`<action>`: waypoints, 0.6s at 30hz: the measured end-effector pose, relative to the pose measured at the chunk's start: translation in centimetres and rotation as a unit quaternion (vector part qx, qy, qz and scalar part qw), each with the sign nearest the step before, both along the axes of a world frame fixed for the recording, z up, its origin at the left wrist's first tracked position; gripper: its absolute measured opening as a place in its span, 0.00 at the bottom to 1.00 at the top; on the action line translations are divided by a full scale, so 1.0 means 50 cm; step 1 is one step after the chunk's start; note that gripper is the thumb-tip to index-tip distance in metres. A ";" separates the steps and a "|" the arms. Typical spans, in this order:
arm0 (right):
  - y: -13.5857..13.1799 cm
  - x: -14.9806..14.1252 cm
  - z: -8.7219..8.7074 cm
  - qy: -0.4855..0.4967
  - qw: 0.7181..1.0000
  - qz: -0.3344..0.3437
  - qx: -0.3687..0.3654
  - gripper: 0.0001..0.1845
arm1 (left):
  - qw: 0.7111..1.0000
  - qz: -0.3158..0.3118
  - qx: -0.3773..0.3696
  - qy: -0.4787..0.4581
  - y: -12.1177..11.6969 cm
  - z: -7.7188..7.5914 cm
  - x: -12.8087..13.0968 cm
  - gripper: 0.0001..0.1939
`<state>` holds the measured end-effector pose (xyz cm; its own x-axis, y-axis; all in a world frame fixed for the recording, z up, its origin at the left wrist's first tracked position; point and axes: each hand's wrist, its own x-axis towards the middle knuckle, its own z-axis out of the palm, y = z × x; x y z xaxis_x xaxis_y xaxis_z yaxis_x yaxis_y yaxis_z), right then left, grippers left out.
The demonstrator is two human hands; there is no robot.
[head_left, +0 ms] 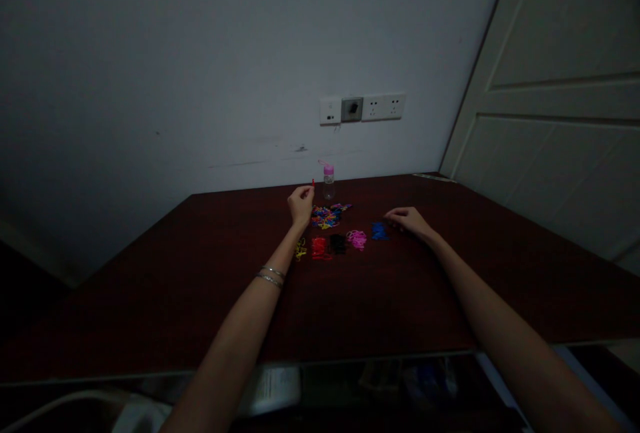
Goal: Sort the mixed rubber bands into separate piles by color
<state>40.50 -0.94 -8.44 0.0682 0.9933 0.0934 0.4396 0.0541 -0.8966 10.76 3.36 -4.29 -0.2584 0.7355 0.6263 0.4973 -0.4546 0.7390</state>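
Note:
My left hand [301, 206] is raised over the dark red table, its thumb and forefinger pinching a small red rubber band [313, 183]. Beside it lies a mixed heap of coloured rubber bands [326, 217]. Nearer to me are sorted piles: yellow bands [300, 249], partly hidden by my left wrist, red bands [321, 247], black bands [339, 243] and pink bands [357, 239]. My right hand [407, 219] is just right of the blue bands [379, 231], its fingers bent together. Whatever may be between those fingertips is too small and dark to name.
Behind the mixed heap stands a clear bottle with a pink cap [329, 183]. Wall sockets [373, 107] are above the table's [200, 313] back edge. A panelled door [560, 126] is at the right. An open space under the front edge holds a white object [275, 389].

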 end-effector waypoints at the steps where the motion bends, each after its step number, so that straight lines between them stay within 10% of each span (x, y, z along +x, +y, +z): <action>1: 0.001 0.000 -0.001 -0.001 1.000 -0.002 0.001 0.12 | 1.000 -0.005 0.000 0.005 -0.002 0.002 0.001 0.12; 6: 0.001 -0.001 -0.003 0.000 1.000 -0.005 0.000 0.12 | 0.985 -0.130 -0.063 0.094 -0.005 0.048 -0.016 0.12; 12: 0.002 0.000 -0.006 0.001 1.000 -0.001 0.010 0.13 | 0.867 -0.346 -0.221 0.282 -0.029 0.125 -0.048 0.09; 18: 0.002 0.000 -0.005 -0.002 1.000 -0.004 0.003 0.12 | 0.766 -0.448 -0.354 0.294 -0.027 0.102 -0.070 0.04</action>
<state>40.50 -0.83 -8.70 0.0765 0.9921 0.0995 0.4443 0.0554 -0.8942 7.27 2.01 0.79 0.7237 0.6611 -0.1980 0.5615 -0.3972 0.7259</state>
